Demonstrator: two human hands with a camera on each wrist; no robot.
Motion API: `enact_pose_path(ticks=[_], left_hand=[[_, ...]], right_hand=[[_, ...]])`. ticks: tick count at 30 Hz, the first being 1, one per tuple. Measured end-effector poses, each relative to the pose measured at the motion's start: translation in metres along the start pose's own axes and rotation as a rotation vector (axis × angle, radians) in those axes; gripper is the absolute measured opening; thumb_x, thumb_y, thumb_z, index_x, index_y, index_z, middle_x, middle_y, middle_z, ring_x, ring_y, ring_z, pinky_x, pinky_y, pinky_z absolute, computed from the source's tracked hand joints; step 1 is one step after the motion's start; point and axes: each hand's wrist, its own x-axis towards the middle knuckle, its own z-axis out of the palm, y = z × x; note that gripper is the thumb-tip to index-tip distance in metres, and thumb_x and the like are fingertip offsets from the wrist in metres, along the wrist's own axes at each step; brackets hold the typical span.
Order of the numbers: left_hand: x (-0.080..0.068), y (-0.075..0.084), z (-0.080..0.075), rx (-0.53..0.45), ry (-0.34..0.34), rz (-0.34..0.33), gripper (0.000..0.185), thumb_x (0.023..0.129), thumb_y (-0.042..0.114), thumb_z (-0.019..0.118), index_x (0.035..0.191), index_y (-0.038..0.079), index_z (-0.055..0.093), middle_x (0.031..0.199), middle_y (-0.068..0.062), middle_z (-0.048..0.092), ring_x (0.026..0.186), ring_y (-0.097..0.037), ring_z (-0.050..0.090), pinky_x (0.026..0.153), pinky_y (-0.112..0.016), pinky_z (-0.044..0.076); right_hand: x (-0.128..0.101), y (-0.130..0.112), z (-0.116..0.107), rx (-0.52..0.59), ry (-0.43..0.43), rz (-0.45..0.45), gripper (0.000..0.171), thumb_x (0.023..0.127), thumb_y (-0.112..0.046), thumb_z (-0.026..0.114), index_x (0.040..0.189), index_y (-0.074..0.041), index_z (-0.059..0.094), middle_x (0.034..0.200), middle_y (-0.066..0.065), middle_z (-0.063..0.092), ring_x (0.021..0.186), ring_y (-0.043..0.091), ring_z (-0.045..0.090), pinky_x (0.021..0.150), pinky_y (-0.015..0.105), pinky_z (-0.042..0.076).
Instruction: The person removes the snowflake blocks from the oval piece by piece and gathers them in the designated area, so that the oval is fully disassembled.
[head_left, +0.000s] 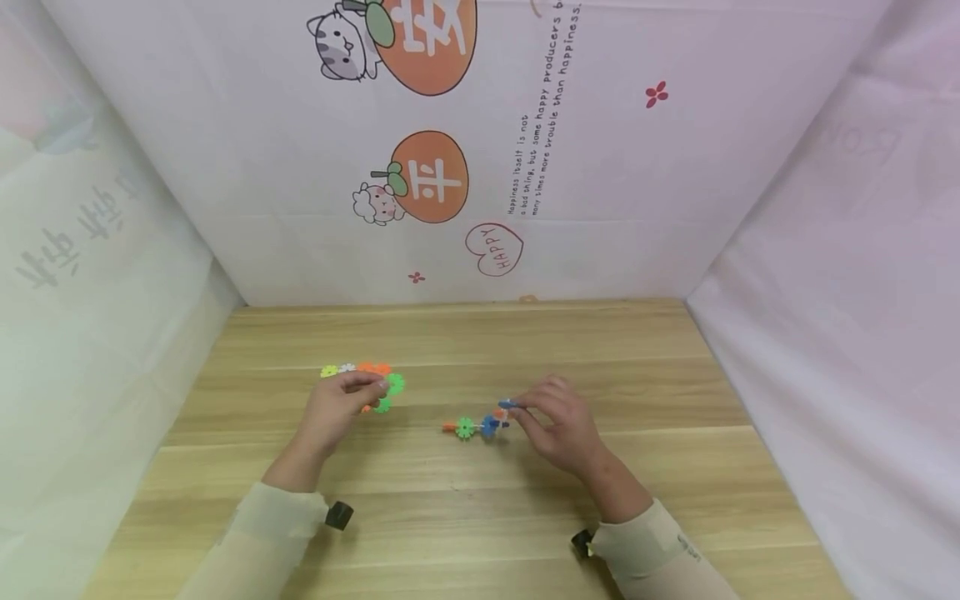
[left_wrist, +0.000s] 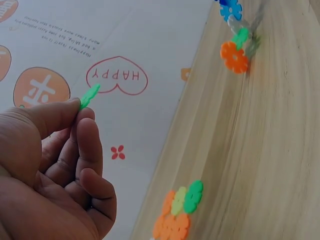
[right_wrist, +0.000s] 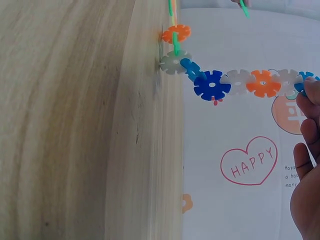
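Note:
My left hand (head_left: 339,410) pinches a green notched plastic disc (left_wrist: 90,96) between thumb and index finger, above the table; its other fingers curl loosely. My right hand (head_left: 564,423) grips the blue end disc (head_left: 507,404) of a chain of interlocked notched discs. Along the chain, the right wrist view shows white pieces, an orange disc (right_wrist: 263,83), a dark blue disc (right_wrist: 212,85), a lighter blue disc (right_wrist: 190,69) and a green disc (right_wrist: 175,44). Its far end, with another orange disc (right_wrist: 176,34), is down at the wooden table (head_left: 450,517). The held end is raised.
Loose discs lie by the left hand: a yellow one (head_left: 329,372), a white one (head_left: 347,367), orange ones (head_left: 373,368) and a green one (head_left: 383,406), partly covered by that hand. White printed cloth (head_left: 600,183) walls the table at the back and both sides.

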Motion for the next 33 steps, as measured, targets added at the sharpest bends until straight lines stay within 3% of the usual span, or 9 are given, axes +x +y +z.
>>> enact_pose_path(ticks=[4,9,12,16,24,29,33], left_hand=[[0.0,-0.009,-0.009,0.021,0.02,-0.016,0.047,0.093,0.047,0.078,0.117,0.007,0.075,0.112,-0.009,0.074,0.105,-0.025,0.067,0.098,-0.052,0.052],[0.002,-0.018,-0.017,0.024,0.038,-0.04,0.043,0.093,0.042,0.079,0.118,0.007,0.074,0.116,-0.009,0.073,0.107,-0.028,0.068,0.096,-0.053,0.054],[0.003,-0.023,-0.021,0.031,0.039,-0.053,0.04,0.094,0.037,0.079,0.119,0.006,0.074,0.12,-0.009,0.072,0.11,-0.029,0.067,0.097,-0.052,0.053],[0.002,-0.03,-0.028,0.078,0.073,-0.077,0.041,0.093,0.042,0.078,0.116,0.008,0.075,0.121,-0.008,0.071,0.111,-0.027,0.064,0.097,-0.05,0.052],[0.002,-0.041,-0.041,0.158,0.14,-0.13,0.047,0.094,0.047,0.075,0.117,0.006,0.075,0.122,-0.01,0.071,0.115,-0.029,0.062,0.095,-0.043,0.051],[0.004,-0.043,-0.045,0.15,0.159,-0.154,0.044,0.095,0.043,0.076,0.117,0.005,0.075,0.115,-0.01,0.075,0.11,-0.027,0.066,0.091,-0.039,0.053],[0.005,-0.047,-0.047,0.165,0.156,-0.167,0.042,0.096,0.04,0.075,0.118,0.004,0.074,0.114,-0.011,0.074,0.106,-0.027,0.067,0.085,-0.037,0.055]], right_hand=[[0.001,-0.001,0.0,0.01,-0.002,0.006,0.01,0.087,-0.004,0.082,0.095,-0.008,0.078,0.09,-0.003,0.076,0.081,0.015,0.064,0.076,0.028,0.05],[0.002,-0.002,0.0,0.015,0.01,-0.008,0.005,0.094,-0.012,0.077,0.095,-0.007,0.078,0.09,-0.003,0.076,0.08,0.015,0.064,0.076,0.027,0.049],[0.003,-0.002,0.0,0.018,0.017,-0.019,0.004,0.091,-0.009,0.079,0.095,-0.007,0.078,0.09,-0.002,0.076,0.08,0.016,0.064,0.077,0.026,0.048],[0.004,-0.003,0.001,0.017,0.021,-0.027,0.011,0.086,-0.004,0.081,0.095,-0.008,0.078,0.09,-0.001,0.076,0.079,0.016,0.064,0.078,0.027,0.047],[0.005,-0.004,0.003,0.01,0.032,-0.033,0.006,0.089,-0.008,0.08,0.094,-0.008,0.077,0.09,0.0,0.076,0.078,0.017,0.064,0.077,0.028,0.048],[0.005,-0.004,0.003,0.011,0.031,-0.034,0.005,0.09,-0.008,0.08,0.095,-0.007,0.077,0.09,0.0,0.077,0.078,0.017,0.064,0.077,0.028,0.048],[0.006,-0.003,0.003,0.004,0.029,-0.042,0.012,0.084,-0.003,0.082,0.095,-0.007,0.077,0.091,0.0,0.077,0.079,0.017,0.065,0.078,0.029,0.048]])
